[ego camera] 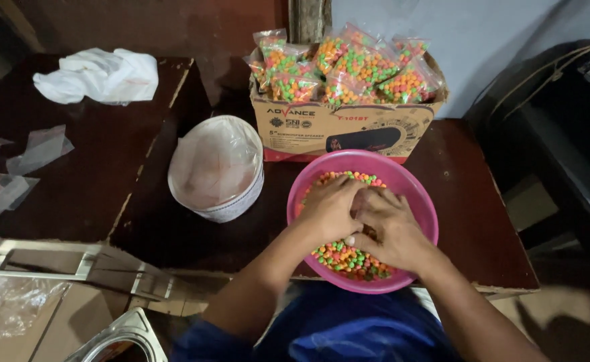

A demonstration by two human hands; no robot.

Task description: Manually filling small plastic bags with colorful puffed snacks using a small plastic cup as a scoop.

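Dark wooden bench (174,221) against a pale wall: pink bowl (419,194) of coloured candies (345,258); both hands, left hand (328,208) and right hand (392,231), with fingers loosely curled, half open, pressed into the candies.

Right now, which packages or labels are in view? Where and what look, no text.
Cardboard box: behind the pink bowl, brown, printed front panel with a red strip and dark oval picture.
Candy bags: stacked in the box, clear plastic, orange, green and pink pieces.
Empty clear bags: table's left side, flat.
No screens or signs.
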